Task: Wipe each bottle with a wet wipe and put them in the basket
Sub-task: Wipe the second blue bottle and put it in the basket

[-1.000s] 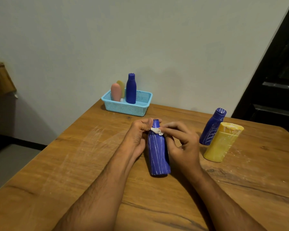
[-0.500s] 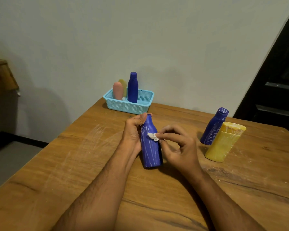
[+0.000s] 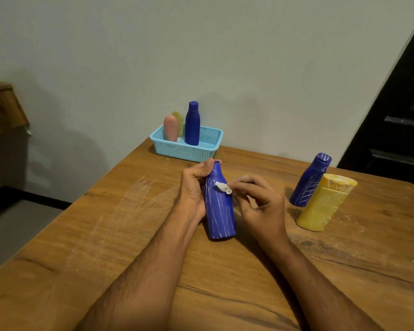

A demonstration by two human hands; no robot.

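The left hand (image 3: 193, 187) is wrapped around the upper part of a blue bottle (image 3: 220, 209) that stands near the middle of the wooden tabletop (image 3: 120, 225), tilted a little to the far left; the thumb lies up along the neck to the cap, and the other fingers curl behind the bottle out of sight. White scribbled streaks run down the bottle's body. The right hand (image 3: 261, 206) sits just to the right of it, its thumb and forefinger pinched on a small crumpled white wet wipe (image 3: 223, 187) that is pressed against the bottle's shoulder, while the remaining fingers are loosely curled and clear of the bottle.

At the right side of the tabletop stand two more bottles, close together (whether they touch cannot be told): a second blue bottle (image 3: 311, 181) marked with white streaks, farther back, and a yellow bottle (image 3: 325, 206) nearer, with pale smears on its flat top.

At the far edge of the tabletop, against the pale wall, is a light blue basket (image 3: 187, 151) with perforated sides. Three bottles stand upright in it: a pink one (image 3: 170, 128) at the left, a pale yellow one (image 3: 178, 123) behind it, and a clean dark blue bottle (image 3: 192, 124) to their right. Faint whitish scuffs streak the tabletop to the left of the hands.
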